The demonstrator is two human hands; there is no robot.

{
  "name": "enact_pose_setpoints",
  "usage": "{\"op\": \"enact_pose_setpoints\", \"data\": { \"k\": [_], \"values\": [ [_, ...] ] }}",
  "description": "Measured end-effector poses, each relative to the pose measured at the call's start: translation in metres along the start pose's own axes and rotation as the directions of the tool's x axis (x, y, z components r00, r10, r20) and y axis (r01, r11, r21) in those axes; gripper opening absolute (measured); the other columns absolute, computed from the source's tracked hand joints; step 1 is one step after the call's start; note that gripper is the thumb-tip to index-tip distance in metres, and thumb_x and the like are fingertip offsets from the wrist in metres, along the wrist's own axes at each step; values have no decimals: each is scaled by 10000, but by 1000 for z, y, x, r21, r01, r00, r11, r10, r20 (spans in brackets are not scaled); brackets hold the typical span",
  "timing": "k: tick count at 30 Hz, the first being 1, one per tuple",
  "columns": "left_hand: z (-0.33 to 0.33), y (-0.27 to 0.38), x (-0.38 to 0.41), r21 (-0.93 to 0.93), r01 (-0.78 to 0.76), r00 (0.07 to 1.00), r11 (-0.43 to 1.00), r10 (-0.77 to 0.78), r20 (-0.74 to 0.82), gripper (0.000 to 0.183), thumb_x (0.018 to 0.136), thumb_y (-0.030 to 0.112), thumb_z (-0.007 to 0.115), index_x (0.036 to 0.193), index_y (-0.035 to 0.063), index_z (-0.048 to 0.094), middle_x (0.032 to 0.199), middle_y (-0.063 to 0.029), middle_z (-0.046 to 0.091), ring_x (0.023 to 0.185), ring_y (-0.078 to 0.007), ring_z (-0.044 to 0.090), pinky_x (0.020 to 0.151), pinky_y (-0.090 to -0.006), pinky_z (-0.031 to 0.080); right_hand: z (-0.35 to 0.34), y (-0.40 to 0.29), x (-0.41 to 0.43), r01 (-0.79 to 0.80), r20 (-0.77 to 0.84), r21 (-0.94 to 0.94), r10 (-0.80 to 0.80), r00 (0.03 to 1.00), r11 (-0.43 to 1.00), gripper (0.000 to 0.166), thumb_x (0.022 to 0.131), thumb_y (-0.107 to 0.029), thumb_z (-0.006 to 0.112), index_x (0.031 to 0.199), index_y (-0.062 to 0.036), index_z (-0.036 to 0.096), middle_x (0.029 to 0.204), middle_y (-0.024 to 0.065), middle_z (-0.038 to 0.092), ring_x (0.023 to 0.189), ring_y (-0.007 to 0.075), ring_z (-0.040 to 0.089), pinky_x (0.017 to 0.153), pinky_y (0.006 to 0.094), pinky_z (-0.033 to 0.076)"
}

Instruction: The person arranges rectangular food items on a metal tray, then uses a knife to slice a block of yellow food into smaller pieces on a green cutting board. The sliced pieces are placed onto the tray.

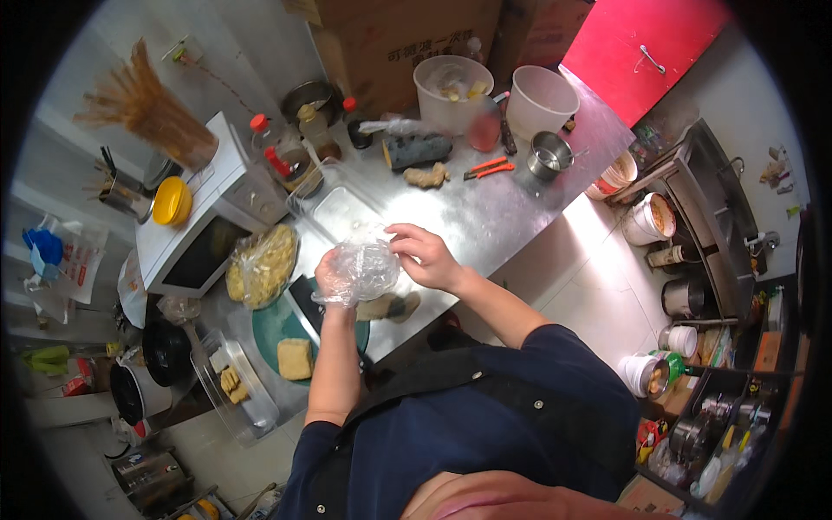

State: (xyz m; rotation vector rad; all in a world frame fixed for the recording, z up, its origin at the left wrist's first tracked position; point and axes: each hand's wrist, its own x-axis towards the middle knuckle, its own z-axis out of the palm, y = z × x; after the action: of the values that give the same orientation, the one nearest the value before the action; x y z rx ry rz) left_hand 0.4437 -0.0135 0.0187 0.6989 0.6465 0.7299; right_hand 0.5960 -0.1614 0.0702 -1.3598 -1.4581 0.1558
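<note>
Clear crinkled plastic film or a thin plastic bag (367,268) lies bunched between my hands. My left hand (335,270) is partly wrapped by it, and how its fingers lie is hidden. My right hand (426,255) touches the plastic's right edge with bent fingers; whether it grips is unclear. Below my left hand, a cleaver (303,302) lies across a round green cutting board (266,331) beside a yellow block of tofu (295,359). A clear plastic tray (338,208) stands just beyond the hands. Yellow food in a plastic bag (262,266) sits to the left.
A white microwave (208,227) borders the left side. Sauce bottles (318,133), ginger root (426,175), an orange box cutter (489,168), a metal pot (549,156) and plastic tubs (543,101) stand farther back on the steel table. A clear container (244,383) holds yellow pieces at the near left.
</note>
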Motion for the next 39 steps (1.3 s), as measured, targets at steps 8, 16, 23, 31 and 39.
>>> {"op": "enact_pose_setpoints", "data": {
  "k": [8,16,23,31,39],
  "values": [
    [137,-26,9,112,253,943,961,-271,194,371,823,51,590,1174,-22,495,1075,-106,567,946,-208,578,828,-330,492,-99,61,20,207,166,-333,-159,973,920,476,613,-31,669,1075,-108,586,1058,82,579,953,284,564,804,381,479],
    [124,-15,62,-442,121,978,889,-30,207,223,865,-23,521,1060,79,559,1021,-87,597,906,-201,589,847,-334,482,-154,103,2,-308,-108,863,743,661,400,366,785,-56,580,1149,-61,542,1038,71,599,897,205,588,796,332,476],
    [154,1,50,-566,148,964,811,10,267,252,907,63,459,1122,153,556,1134,-76,580,1097,-231,517,952,-462,406,-183,113,-12,-222,139,975,740,658,15,547,838,-261,552,1335,-135,363,1315,88,403,1101,321,476,884,518,438],
    [136,-37,40,554,252,470,794,-601,646,262,844,189,573,1049,36,628,1007,-108,644,900,-179,602,845,-278,445,-140,109,4,-431,414,899,465,782,-76,987,708,-351,739,1455,-183,114,1454,98,235,1196,327,425,957,447,395],
    [124,-69,41,900,-97,764,425,-548,341,304,831,180,600,1094,28,605,1011,-94,638,812,-203,612,751,-330,496,-121,80,-17,67,515,-45,-34,857,997,684,622,-250,771,1241,-168,493,1337,126,386,1179,305,452,999,518,320]
  ]
}}
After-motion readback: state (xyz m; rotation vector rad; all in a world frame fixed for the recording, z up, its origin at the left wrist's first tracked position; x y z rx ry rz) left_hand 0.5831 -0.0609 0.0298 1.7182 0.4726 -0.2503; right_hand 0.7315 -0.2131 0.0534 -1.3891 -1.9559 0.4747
